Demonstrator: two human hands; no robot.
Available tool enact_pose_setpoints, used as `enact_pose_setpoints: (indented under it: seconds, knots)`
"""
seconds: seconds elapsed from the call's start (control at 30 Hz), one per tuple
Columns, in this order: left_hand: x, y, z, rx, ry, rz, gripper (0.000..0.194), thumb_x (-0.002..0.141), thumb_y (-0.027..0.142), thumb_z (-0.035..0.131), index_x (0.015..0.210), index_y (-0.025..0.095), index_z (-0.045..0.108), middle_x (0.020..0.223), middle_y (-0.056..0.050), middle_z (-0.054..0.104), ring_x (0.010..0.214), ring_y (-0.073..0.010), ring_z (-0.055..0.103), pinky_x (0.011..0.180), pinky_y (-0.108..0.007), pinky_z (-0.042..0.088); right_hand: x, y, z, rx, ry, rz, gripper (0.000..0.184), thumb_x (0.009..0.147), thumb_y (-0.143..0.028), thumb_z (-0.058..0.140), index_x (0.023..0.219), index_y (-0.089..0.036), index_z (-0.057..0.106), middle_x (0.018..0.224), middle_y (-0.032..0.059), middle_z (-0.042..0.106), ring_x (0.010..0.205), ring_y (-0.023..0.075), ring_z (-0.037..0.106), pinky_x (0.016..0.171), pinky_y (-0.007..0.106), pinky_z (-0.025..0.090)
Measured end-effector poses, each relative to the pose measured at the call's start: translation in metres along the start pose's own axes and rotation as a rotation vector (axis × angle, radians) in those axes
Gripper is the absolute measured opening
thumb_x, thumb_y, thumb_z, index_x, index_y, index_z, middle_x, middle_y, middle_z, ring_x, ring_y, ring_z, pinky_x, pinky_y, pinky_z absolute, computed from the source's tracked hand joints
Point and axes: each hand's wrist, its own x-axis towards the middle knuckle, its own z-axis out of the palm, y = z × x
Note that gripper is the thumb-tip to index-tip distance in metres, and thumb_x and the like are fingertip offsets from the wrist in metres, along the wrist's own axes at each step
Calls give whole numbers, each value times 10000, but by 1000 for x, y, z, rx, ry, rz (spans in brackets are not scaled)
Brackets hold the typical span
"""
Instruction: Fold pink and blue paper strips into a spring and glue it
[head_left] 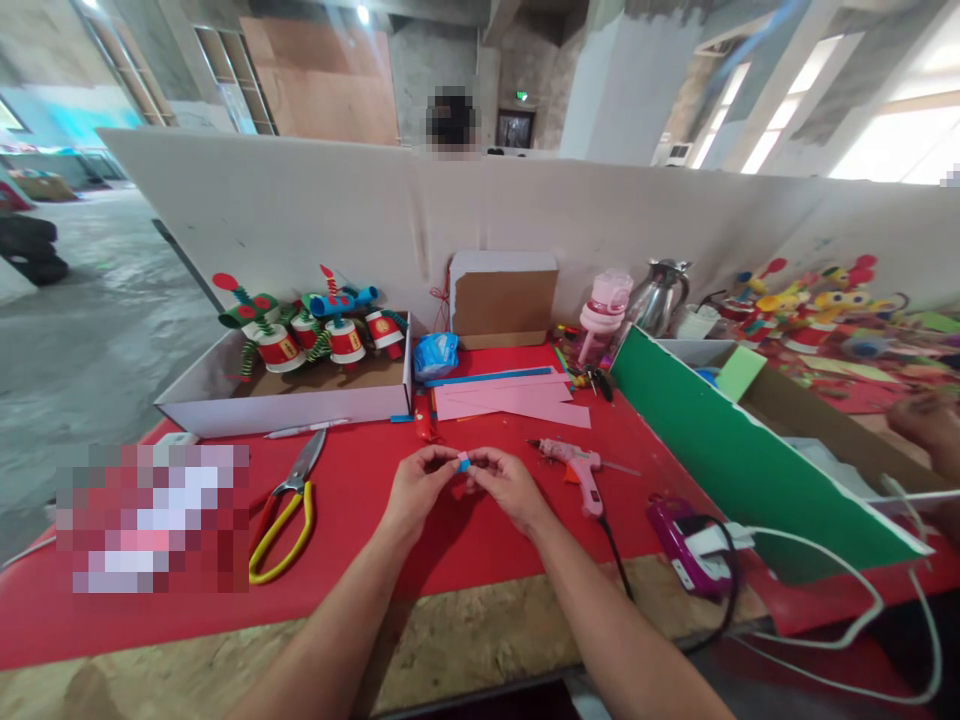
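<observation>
Between my fingertips is a small folded piece of pink and blue paper (463, 461). My left hand (421, 488) pinches it from the left, and my right hand (504, 486) grips it from the right. Just right of my right hand lies a pink hot glue gun (576, 470), its cord running toward the table's front edge. Beyond my hands are pink paper strips (510, 398) with a blue strip (491, 376) along their far side. Scissors (291, 505) with red and yellow handles rest left of my left forearm.
A white-walled box (300, 412) holds several paper-cup figures at the back left. Right of me stand a green-sided box (720, 440) and a purple power strip (686, 545) with cables. Another person's hand (926, 425) is at far right. A white partition (337, 210) closes the back.
</observation>
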Motion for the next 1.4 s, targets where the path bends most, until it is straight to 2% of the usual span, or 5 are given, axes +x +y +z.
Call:
enact_pose_setpoints:
  seconds: [0.33, 0.6, 0.97, 1.27, 1.4]
  knots:
    - [-1, 4, -1, 135, -43, 86, 122, 590, 268, 705, 667, 174, 701, 667, -46, 677, 647, -168, 583, 654, -274, 443, -6, -7, -1, 6, 2, 86, 246, 670, -335, 699, 855, -183, 640, 620, -36, 614, 533, 90, 572, 484, 194, 393]
    - [-2, 10, -5, 483, -105, 411, 128, 700, 214, 594, 708, 242, 719, 722, -44, 683, 724, -196, 601, 715, -295, 446, -5, -6, -2, 38, 14, 117, 241, 665, -332, 683, 842, -175, 635, 578, -38, 589, 502, 90, 544, 445, 191, 332]
    - [-2, -2, -10, 767, -238, 790, 296, 841, 141, 428, 951, 212, 693, 826, -83, 673, 791, -173, 593, 744, -284, 477, -5, -11, -5, 128, -3, 72, 178, 644, -297, 707, 784, -193, 670, 631, -39, 581, 552, 86, 499, 578, 230, 417]
    - [-5, 4, -9, 816, -317, 885, 325, 902, 178, 387, 988, 203, 700, 860, -106, 675, 809, -183, 579, 768, -304, 472, -4, -13, -7, 226, 12, 115, 213, 642, -364, 732, 679, -184, 623, 600, -40, 572, 516, 84, 497, 544, 227, 431]
    - [-4, 3, -9, 742, -239, 820, 306, 875, 187, 425, 968, 231, 713, 872, -99, 674, 821, -196, 583, 777, -318, 471, -6, -14, -7, 281, 29, 124, 254, 583, -333, 791, 702, -183, 624, 667, -42, 609, 585, 87, 568, 618, 236, 482]
